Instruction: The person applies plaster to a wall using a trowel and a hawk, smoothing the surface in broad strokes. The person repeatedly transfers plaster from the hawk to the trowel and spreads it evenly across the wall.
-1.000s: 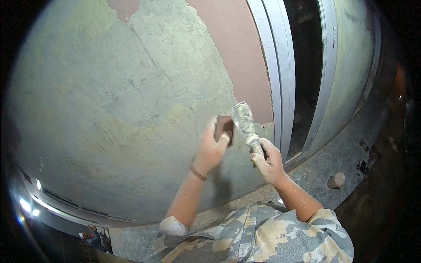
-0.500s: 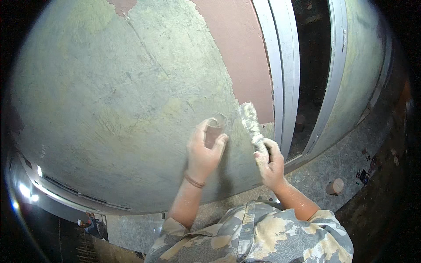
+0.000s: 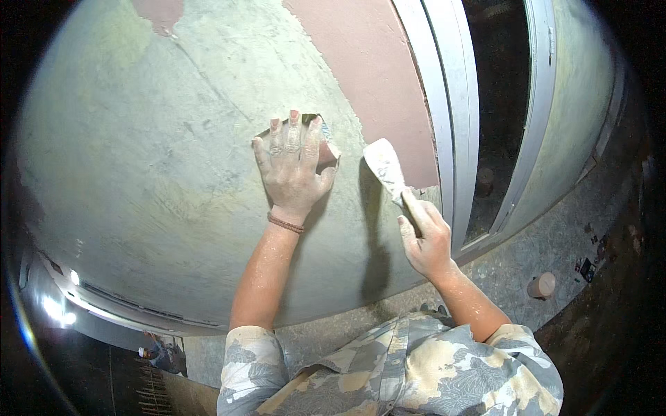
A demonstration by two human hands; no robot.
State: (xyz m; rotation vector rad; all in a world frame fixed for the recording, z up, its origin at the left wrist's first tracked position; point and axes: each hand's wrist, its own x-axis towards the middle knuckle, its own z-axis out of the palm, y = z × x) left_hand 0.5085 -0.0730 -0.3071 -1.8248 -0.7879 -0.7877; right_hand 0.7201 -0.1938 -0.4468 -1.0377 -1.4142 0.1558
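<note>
My left hand (image 3: 291,172) lies with fingers spread on the wall (image 3: 166,139), holding a small sheet of sandpaper (image 3: 329,149) beneath it. Reddish-brown edges of the sheet stick out beside the index finger and thumb; the rest is hidden under the palm. In my right hand (image 3: 430,241) is a putty knife (image 3: 383,163), its fingers wrapped round the handle. Whitish putty coats the blade, which points up and left. The knife casts a shadow on the wall and appears to stand off from it. White dust covers both hands.
Bare pink wall (image 3: 385,90) borders the grey-green coated part. Right of it stands a pale door frame (image 3: 458,104) with a dark opening. A bucket-like container (image 3: 542,286) stands on the floor at right. Another person (image 3: 164,355) is far off at lower left.
My left hand has moved up and left, from holding the curled sandpaper away to pressing it flat on the wall. The putty knife has shifted slightly left and turned its blade face.
</note>
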